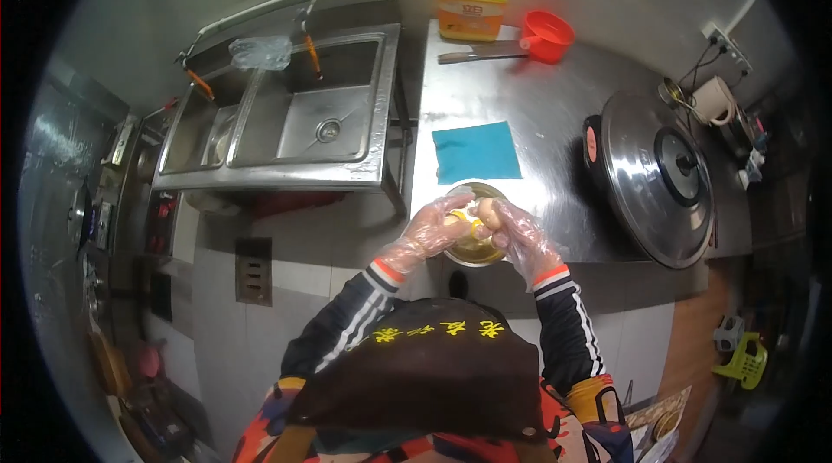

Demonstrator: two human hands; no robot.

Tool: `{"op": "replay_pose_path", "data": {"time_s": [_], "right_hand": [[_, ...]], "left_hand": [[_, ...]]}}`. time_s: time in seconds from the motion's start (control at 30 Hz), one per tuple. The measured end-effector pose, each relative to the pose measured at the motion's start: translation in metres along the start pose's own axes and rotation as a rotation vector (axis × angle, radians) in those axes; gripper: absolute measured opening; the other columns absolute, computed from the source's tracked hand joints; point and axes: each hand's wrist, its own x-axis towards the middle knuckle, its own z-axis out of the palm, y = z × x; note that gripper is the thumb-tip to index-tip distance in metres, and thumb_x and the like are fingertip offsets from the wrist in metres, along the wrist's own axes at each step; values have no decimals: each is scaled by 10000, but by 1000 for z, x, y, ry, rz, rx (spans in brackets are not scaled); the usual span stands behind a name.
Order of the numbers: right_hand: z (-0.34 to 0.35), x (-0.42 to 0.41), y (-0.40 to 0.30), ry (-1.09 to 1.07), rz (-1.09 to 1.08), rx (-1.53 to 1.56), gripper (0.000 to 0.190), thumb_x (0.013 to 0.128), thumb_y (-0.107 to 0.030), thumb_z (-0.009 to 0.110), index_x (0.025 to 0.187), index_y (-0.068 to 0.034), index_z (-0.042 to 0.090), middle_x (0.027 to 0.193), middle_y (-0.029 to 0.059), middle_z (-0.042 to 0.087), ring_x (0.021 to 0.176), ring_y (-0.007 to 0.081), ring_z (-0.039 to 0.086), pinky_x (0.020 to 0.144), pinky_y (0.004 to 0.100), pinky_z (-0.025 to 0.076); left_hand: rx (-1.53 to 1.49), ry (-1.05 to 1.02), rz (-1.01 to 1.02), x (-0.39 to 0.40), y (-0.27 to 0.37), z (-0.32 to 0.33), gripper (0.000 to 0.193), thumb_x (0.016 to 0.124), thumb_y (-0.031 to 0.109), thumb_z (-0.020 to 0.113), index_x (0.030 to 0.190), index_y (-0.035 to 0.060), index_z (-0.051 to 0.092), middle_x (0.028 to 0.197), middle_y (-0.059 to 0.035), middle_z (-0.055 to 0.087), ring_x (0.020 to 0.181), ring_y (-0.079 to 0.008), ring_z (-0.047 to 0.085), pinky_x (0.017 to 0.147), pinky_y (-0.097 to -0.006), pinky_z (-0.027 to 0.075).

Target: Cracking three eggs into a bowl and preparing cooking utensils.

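Note:
My left hand [434, 229] and my right hand [525, 232] both wear clear plastic gloves. They meet over a round metal bowl [480, 260] at the near edge of the steel table. In my right fingers is a light brown, rounded egg or eggshell [489, 213]. The left fingers close on a pale piece that looks like eggshell [452, 219], with yellow showing by it. More yellow shows between the two hands. My fingers hide much of the bowl's inside. Just beyond the bowl, a blue cloth [478, 152] lies flat.
A large lidded pot [650, 170] stands on the steel table [552, 157] to the right. At the back are a yellow detergent jug [472, 5], a red dipper [549, 37] and a knife [481, 55]. Leftward, across a gap, is a double sink [331, 112] with a plastic bag [261, 52].

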Motion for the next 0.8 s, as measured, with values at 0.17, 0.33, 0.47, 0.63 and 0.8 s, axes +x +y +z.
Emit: {"op": "replay_pose_path", "data": {"time_s": [0.17, 0.33, 0.47, 0.63, 0.8], "right_hand": [[5, 16, -11, -111, 134, -189, 415, 935, -309, 604, 1206, 2, 555, 1056, 38, 601, 778, 82, 527, 630, 199, 424], [18, 5, -23, -228, -35, -384, 504, 901, -331, 649, 1254, 11, 537, 1062, 55, 619, 860, 124, 579, 725, 246, 489], [10, 15, -20, -230, -279, -686, 458, 875, -245, 663, 1249, -5, 551, 1067, 69, 630, 938, 139, 587, 832, 293, 482], [8, 14, -25, -144, -207, -943, 370, 887, -139, 615, 1237, -27, 566, 1045, 41, 628, 950, 105, 559, 851, 276, 465], [6, 16, -16, -38, -475, -1191, 330, 841, -131, 615, 1156, -37, 607, 941, 129, 675, 834, 177, 646, 763, 310, 508]], "left_hand": [[152, -25, 90, 3, 5, 2, 526, 846, 286, 727, 1247, -8, 556, 1205, -96, 582, 1125, -174, 533, 969, -302, 423], [9, -1, 169, 5, 4, 2, 502, 842, 297, 729, 1210, -9, 575, 1205, -102, 581, 1128, -177, 531, 975, -314, 422], [107, 90, 231, 12, -11, 3, 507, 844, 312, 723, 1206, -12, 580, 1201, -108, 584, 1116, -180, 538, 969, -318, 428], [144, 82, 137, 12, 10, 11, 511, 819, 297, 737, 1198, -15, 594, 1173, -111, 608, 1076, -179, 563, 949, -312, 443], [247, 107, -10, 12, 16, 19, 462, 790, 246, 725, 1175, 10, 626, 1154, -119, 628, 1052, -194, 586, 931, -317, 454]]}}
